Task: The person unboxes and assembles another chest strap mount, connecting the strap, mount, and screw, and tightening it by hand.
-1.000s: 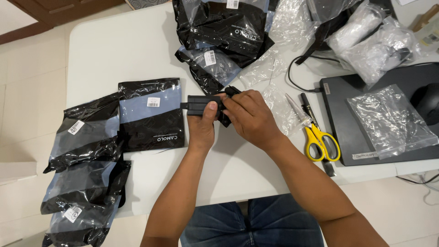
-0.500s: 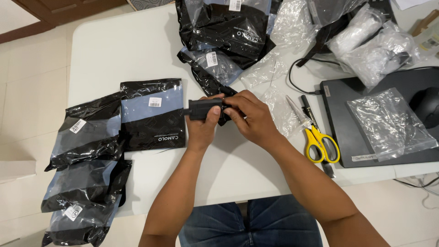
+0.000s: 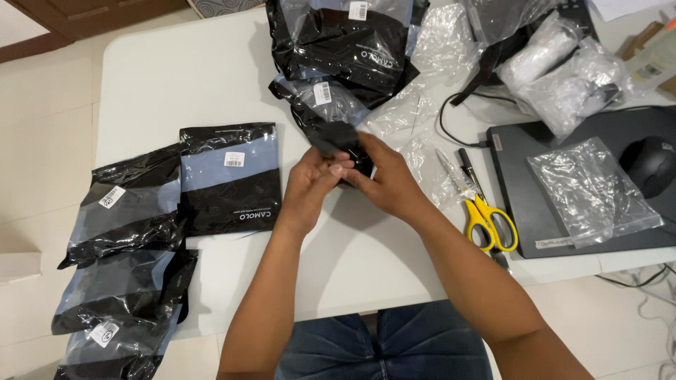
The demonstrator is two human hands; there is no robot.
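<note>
The black item (image 3: 348, 151) is sitting between my two hands just above the middle of the desk (image 3: 176, 77), and I am holding it off the surface. My left hand (image 3: 310, 186) is closing on it from 8 o'clock, its fingers (image 3: 336, 163) curling around the near end. My right hand (image 3: 384, 179) is gripping it from 4 o'clock, with the fingers wrapping over the far side. How the item is shaped under my hands I cannot tell, since they are covering most of it.

At 12 o'clock from my hands a heap of black pouches (image 3: 338, 42) is lying, the nearest one (image 3: 324, 109) reaching down and touching the item. At 9 o'clock a flat black-and-blue pouch (image 3: 229, 176) is lying by itself, and further out at 8 o'clock more pouches (image 3: 120, 267) are overlapping toward the desk edge. At 3 o'clock yellow scissors (image 3: 486, 218) and a black pen (image 3: 470, 172) are lying just beside a dark laptop (image 3: 514, 204). A clear bag (image 3: 591, 190) and a mouse (image 3: 651, 165) are resting on the laptop. Crumpled clear bags (image 3: 563, 70) are piling up at 2 o'clock.
</note>
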